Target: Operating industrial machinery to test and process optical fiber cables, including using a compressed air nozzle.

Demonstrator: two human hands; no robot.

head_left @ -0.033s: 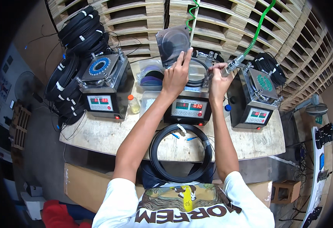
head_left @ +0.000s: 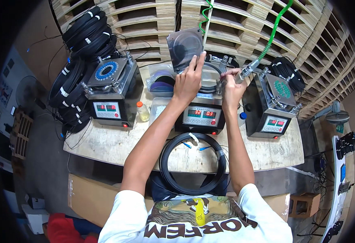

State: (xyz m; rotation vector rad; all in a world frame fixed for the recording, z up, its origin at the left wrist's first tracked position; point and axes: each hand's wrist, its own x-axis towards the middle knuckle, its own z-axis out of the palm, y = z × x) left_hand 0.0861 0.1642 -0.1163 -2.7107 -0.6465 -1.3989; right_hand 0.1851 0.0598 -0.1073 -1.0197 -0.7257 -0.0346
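In my left hand [head_left: 187, 82] is a square grey metal plate [head_left: 181, 54], tilted up behind the middle machine, with fingers extended along its right edge. My right hand [head_left: 233, 90] is wrapped round a metal air blow gun [head_left: 248, 69] fed by a green coiled hose [head_left: 271, 38]. Its nozzle end is mostly hidden by the hand, beside the round dark platen [head_left: 208, 85] of the middle polishing machine [head_left: 199, 117]. On the table's near edge, between my forearms, rests a coil of black cable [head_left: 164, 162] with blue connectors [head_left: 203, 148].
Similar machines stand left [head_left: 110, 103] and right [head_left: 272, 105], each carrying a ring-patterned fixture. Cable coils [head_left: 86, 40] pile up at far left. Purple and dark discs [head_left: 161, 84], an orange-capped bottle [head_left: 143, 113] and a blue-capped bottle [head_left: 242, 117] sit near my forearms. Wooden pallets [head_left: 145, 24] rise behind.
My right hand and the air blow gun have shifted slightly left. The metal plate has barely moved. The red digits on the middle machine's display differ.
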